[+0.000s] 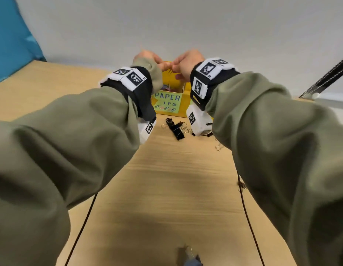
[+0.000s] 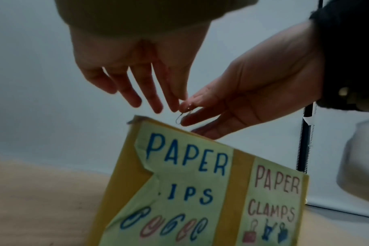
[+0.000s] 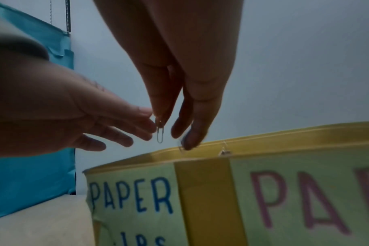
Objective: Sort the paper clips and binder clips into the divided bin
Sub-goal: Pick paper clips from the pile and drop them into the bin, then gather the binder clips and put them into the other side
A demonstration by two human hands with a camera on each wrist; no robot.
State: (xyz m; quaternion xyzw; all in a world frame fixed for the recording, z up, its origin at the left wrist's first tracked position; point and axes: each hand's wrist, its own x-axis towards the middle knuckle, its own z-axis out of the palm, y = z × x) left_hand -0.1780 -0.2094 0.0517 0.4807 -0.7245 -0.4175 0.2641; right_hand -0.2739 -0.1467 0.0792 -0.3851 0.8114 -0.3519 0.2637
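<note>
A yellow divided bin (image 1: 186, 104) stands on the wooden table, its left half labelled for paper clips and its right half "PAPER CLAMPS" (image 2: 274, 191). Both hands are raised over its left half. My right hand (image 3: 179, 79) pinches a small wire paper clip (image 3: 160, 134) at its fingertips, and the clip hangs just above the bin's rim (image 3: 263, 139). My left hand (image 2: 141, 79) has straight, spread fingers whose tips almost meet the clip (image 2: 180, 116). In the head view the left hand (image 1: 145, 57) and right hand (image 1: 186, 64) nearly touch. Several black binder clips (image 1: 175, 128) lie in front of the bin.
Loose paper clips (image 1: 218, 147) lie on the table near my right sleeve, and another small clip (image 1: 242, 185) lies closer to me. Two thin black cables (image 1: 84, 223) cross the near table. A blue panel (image 1: 11, 35) stands far left. A white wall is behind the bin.
</note>
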